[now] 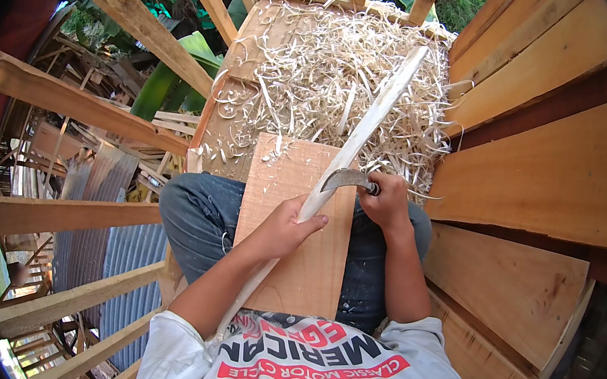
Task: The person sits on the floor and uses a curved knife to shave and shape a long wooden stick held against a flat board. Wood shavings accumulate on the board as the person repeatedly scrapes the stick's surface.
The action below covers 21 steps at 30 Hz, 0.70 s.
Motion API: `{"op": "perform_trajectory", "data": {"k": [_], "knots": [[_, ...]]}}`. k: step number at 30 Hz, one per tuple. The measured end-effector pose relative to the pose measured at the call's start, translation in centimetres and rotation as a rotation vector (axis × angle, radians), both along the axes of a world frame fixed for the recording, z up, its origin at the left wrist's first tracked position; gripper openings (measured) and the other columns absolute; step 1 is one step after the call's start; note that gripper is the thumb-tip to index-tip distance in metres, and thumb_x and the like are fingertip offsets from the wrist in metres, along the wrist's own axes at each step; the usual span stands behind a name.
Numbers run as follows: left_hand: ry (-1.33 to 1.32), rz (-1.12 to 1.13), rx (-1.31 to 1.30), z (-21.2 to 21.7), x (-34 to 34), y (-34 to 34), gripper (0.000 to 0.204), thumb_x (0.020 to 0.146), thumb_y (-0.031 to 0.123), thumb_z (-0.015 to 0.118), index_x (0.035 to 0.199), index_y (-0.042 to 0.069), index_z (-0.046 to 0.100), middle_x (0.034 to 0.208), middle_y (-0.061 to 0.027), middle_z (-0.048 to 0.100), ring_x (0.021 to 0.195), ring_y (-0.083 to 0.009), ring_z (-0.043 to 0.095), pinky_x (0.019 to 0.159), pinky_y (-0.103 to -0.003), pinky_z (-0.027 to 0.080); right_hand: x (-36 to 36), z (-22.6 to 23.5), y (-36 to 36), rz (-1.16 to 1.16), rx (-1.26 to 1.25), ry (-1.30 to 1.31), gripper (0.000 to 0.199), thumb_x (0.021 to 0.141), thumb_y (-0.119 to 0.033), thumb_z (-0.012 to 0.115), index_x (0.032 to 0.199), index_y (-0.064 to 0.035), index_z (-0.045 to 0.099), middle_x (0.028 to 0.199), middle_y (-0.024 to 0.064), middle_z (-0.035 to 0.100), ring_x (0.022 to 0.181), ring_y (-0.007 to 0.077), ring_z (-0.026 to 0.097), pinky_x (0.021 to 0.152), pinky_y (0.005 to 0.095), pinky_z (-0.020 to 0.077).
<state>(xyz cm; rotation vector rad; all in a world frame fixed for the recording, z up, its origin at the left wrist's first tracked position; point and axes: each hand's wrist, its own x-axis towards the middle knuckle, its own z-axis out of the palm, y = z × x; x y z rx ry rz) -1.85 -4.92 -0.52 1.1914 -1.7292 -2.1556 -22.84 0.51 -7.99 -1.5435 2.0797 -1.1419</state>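
Observation:
A long pale wooden stick (pixel 377 110) runs diagonally from my lap up toward the far right, over a flat wooden board (pixel 293 265) lying across my jeans-clad legs. My left hand (pixel 285 227) grips the stick near its lower part, thumb on top. My right hand (pixel 385 199) holds the handle of a curved-blade knife (pixel 345 179); the grey blade rests against the stick just above my left hand.
A thick heap of pale wood shavings (pixel 328 74) covers the platform ahead of my knees. Wide planks (pixel 557 183) form a wall at the right. Timber rails (pixel 59 210) cross at the left, with corrugated metal sheets (pixel 112 249) and green leaves below and beyond.

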Motion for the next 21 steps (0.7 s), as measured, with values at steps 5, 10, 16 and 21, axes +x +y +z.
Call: {"op": "perform_trajectory", "data": {"k": [5,10,16,21], "knots": [[-0.05,0.03,-0.215,-0.7,0.3,0.3,0.029,0.087,0.02,0.062,0.102,-0.004,0.055,0.078,-0.0053,0.059,0.073,-0.0115,0.054,0.064,-0.03,0.044,0.7,0.9,0.0,-0.107,0.065,0.026,0.02,0.069,-0.017,0.066,0.062,0.0003,0.06,0.053,0.0201,0.052,0.049,0.0375,0.053,0.048,0.0414,0.0415],[-0.169,0.004,-0.403,0.3,0.2,0.8,0.031,0.087,0.021,0.06,0.1,-0.005,0.052,0.074,-0.0212,0.062,0.068,-0.0302,0.062,0.062,-0.039,0.047,0.9,0.7,0.4,-0.199,0.115,0.058,0.018,0.067,-0.019,0.066,0.062,-0.0016,0.062,0.056,0.0195,0.055,0.054,0.0373,0.057,0.053,0.0431,0.0452],[-0.248,-0.007,-0.503,1.0,0.3,1.4,0.032,0.086,0.021,0.059,0.098,-0.006,0.048,0.075,-0.0313,0.06,0.074,-0.0469,0.061,0.064,-0.047,0.047,1.0,0.9,0.5,-0.23,0.089,0.081,0.016,0.065,-0.015,0.064,0.062,-0.0003,0.06,0.055,0.0192,0.054,0.052,0.0371,0.057,0.051,0.0413,0.0445],[-0.247,0.003,-0.518,0.9,0.5,1.8,0.032,0.086,0.021,0.059,0.098,-0.007,0.047,0.076,-0.0323,0.059,0.076,-0.0484,0.06,0.065,-0.048,0.047,1.0,0.9,0.6,-0.259,0.112,0.102,0.016,0.063,-0.016,0.064,0.062,-0.0005,0.059,0.055,0.0193,0.054,0.053,0.0376,0.057,0.051,0.0413,0.0443]]}}
